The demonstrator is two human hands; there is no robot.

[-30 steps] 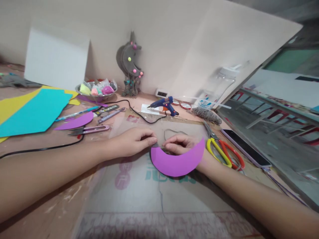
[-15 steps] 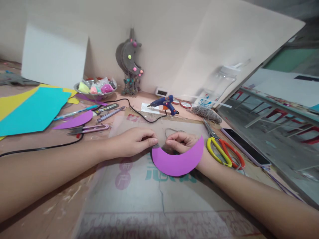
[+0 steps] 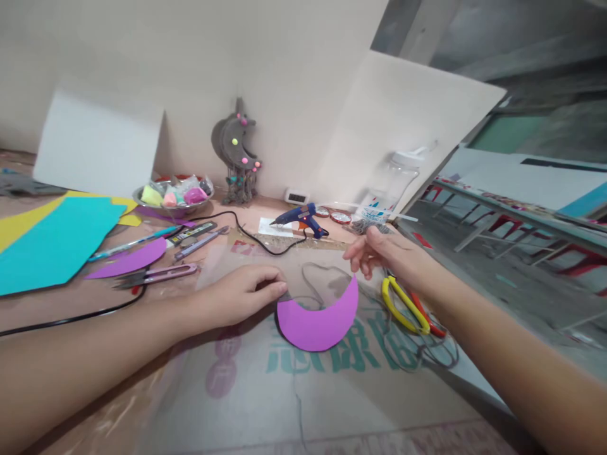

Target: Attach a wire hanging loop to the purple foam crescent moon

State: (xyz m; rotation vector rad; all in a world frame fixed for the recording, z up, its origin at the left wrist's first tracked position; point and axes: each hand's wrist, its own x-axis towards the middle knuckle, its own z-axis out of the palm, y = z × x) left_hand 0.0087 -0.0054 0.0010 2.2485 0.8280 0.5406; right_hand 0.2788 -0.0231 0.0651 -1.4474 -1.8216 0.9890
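Observation:
A purple paper crescent [image 3: 318, 328] is pinched at its left tip between the thumb and fingers of my left hand [image 3: 258, 292]. Grey yarn [image 3: 315, 278] loops up behind the crescent, and a bit of grey covers the pinched tip. My right hand [image 3: 374, 253] is off the paper, fingers loosely bent and apart, with nothing visible in them. It hovers above the crescent's right tip, in front of the grey yarn bundle [image 3: 372, 225], which it partly hides. Below it lie scissors [image 3: 408, 308] with yellow and red handles, their blades mostly hidden.
Behind the work sheet [image 3: 237, 392] rests a blue glue gun [image 3: 298, 216] with a black cord. Thread snips [image 3: 161, 273], a purple paper piece [image 3: 133, 259] and turquoise sheets [image 3: 57, 240] lie left. A clear bottle [image 3: 393, 183] and a decorated grey moon [image 3: 237, 148] stand at the back.
My right hand has left its place behind the crescent, moving right and up toward the yarn bundle. My left hand keeps its pinch. The view has shifted.

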